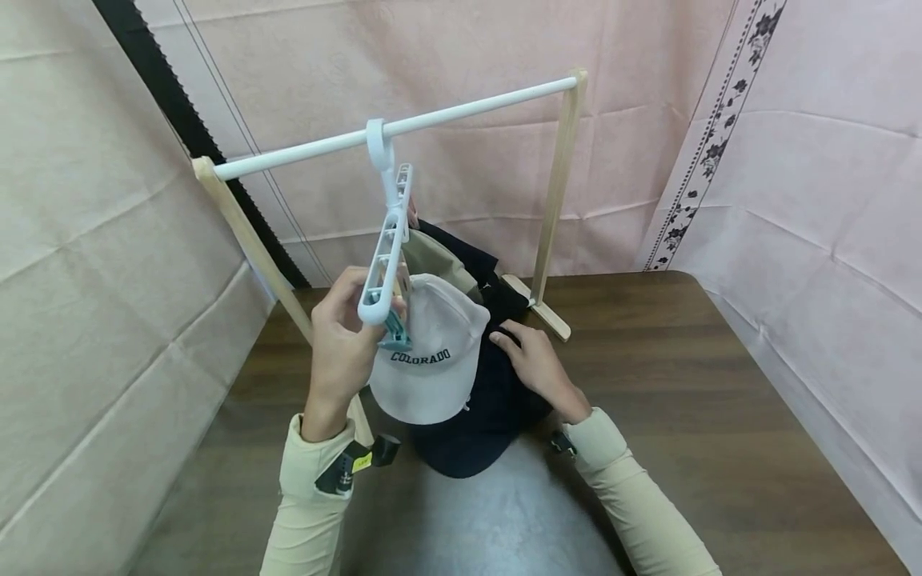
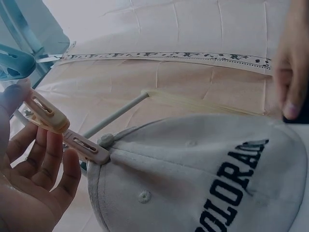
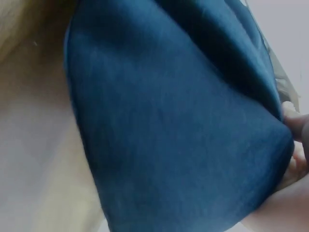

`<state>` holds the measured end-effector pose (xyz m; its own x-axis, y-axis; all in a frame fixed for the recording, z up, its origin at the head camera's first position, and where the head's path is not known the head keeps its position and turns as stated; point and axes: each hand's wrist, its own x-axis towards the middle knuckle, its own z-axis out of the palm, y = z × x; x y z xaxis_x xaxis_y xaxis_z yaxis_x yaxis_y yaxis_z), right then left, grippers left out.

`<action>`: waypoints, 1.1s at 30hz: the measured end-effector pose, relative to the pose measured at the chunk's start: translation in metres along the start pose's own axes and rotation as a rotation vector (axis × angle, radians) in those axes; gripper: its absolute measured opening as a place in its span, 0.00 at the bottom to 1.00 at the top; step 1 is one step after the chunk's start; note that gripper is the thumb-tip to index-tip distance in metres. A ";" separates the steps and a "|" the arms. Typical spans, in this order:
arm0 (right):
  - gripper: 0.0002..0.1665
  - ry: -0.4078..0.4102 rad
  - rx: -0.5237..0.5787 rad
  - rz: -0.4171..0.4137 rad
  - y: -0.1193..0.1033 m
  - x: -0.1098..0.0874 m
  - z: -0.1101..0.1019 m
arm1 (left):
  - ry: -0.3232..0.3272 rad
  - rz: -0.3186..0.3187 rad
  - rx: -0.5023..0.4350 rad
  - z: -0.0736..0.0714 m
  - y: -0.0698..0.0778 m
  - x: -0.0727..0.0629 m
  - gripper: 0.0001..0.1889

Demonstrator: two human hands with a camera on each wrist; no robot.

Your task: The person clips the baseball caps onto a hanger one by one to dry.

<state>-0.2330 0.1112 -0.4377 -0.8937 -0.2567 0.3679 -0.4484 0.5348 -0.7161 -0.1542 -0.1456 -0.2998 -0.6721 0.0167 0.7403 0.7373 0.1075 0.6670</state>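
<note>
A light blue clip hanger (image 1: 385,256) hangs by its hook from a white rod. My left hand (image 1: 342,344) is at its near end, pinching a peach clip (image 2: 48,114) between thumb and fingers. A paler clip (image 2: 86,147) grips the edge of a white cap (image 1: 439,316) lettered COLORADO. A teal clip (image 2: 14,63) sits close to my left thumb. To the right, my right hand (image 1: 536,360) pinches the edge of a navy cap (image 1: 497,400), which hangs partly behind the white one. Its fabric (image 3: 178,130) fills most of the right wrist view.
The white rod (image 1: 490,108) rests on two wooden posts (image 1: 558,184). Behind the white cap hang an olive-beige cap (image 1: 439,260) and a black one (image 1: 461,248). Below is a brown wooden table (image 1: 648,384), with pale cloth (image 1: 468,40) around its back and sides.
</note>
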 end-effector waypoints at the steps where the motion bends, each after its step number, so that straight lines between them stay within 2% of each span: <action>1: 0.11 0.014 -0.006 -0.015 -0.003 -0.002 -0.004 | 0.004 -0.002 0.008 0.000 0.001 0.000 0.11; 8: 0.12 0.080 -0.081 -0.102 -0.022 -0.009 -0.028 | 0.032 -0.048 0.057 -0.001 0.006 -0.003 0.15; 16: 0.13 0.111 -0.164 -0.130 -0.037 -0.020 -0.058 | -0.005 -0.042 0.091 -0.006 0.010 -0.004 0.16; 22: 0.09 0.059 -0.303 -0.187 -0.056 -0.027 -0.076 | -0.049 -0.057 0.104 -0.007 0.009 -0.006 0.17; 26: 0.07 0.036 -0.362 -0.243 -0.067 -0.033 -0.087 | -0.081 -0.040 0.095 -0.005 0.008 -0.006 0.17; 29: 0.07 -0.009 -0.374 -0.285 -0.075 -0.037 -0.094 | -0.095 -0.030 0.092 -0.005 0.007 -0.004 0.17; 33: 0.06 -0.108 -0.354 -0.335 -0.085 -0.038 -0.097 | -0.099 -0.035 0.098 -0.005 0.007 -0.004 0.17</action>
<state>-0.1599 0.1538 -0.3332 -0.7057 -0.5333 0.4665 -0.6962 0.6442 -0.3168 -0.1459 -0.1497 -0.2975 -0.7044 0.1088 0.7014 0.7062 0.2066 0.6772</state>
